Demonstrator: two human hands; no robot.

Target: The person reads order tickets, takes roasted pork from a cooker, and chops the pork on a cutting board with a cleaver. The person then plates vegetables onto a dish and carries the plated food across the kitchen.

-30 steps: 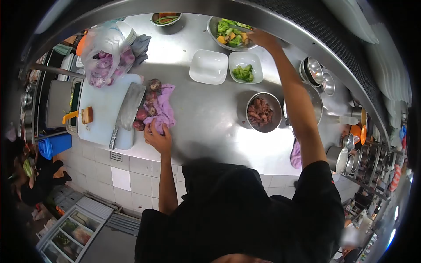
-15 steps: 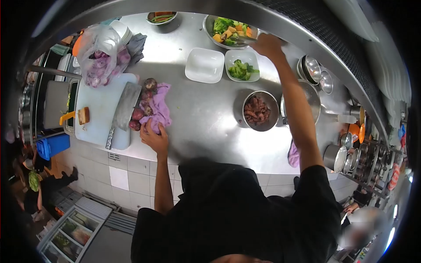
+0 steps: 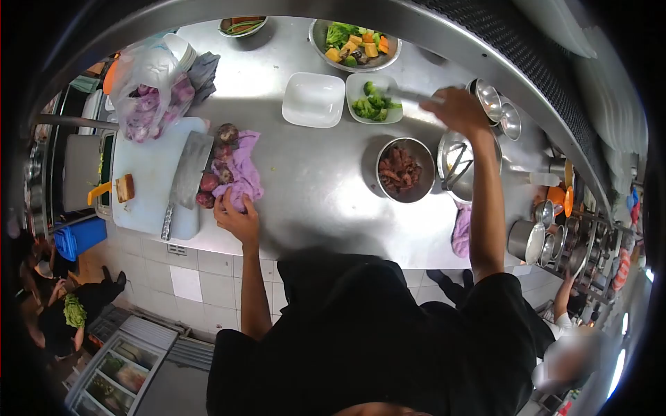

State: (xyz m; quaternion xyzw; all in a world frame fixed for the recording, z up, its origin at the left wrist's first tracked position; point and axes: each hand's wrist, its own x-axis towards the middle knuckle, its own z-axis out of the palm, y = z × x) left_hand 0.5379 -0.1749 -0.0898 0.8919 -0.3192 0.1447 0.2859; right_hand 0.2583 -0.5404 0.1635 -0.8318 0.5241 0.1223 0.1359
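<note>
My left hand [image 3: 237, 220] rests on the lower end of a purple cloth [image 3: 243, 170], its fingers closed round the fabric, beside several red onions [image 3: 209, 182]. My right hand [image 3: 459, 111] holds metal tongs [image 3: 411, 95], blurred, whose tips reach over a square white bowl of broccoli [image 3: 373, 107]. An empty white bowl [image 3: 313, 100] stands to its left. Behind them is a metal bowl of mixed vegetables [image 3: 356, 48]. Below my right hand are a bowl of brown meat pieces [image 3: 400, 170] and a metal bowl with a dark utensil [image 3: 458, 156].
A cleaver [image 3: 191, 170] lies on the white cutting board [image 3: 149, 201] at left, near a yellow-handled item [image 3: 123, 187]. Behind it sits a plastic bag of onions [image 3: 149, 104]. Metal bowls [image 3: 511, 121] stand at right. Other people are at the far left and lower right.
My right hand has moved from the mixed vegetables toward the front right, bringing the tongs over the broccoli bowl. The broccoli there looks a little more. My left hand stays on the cloth.
</note>
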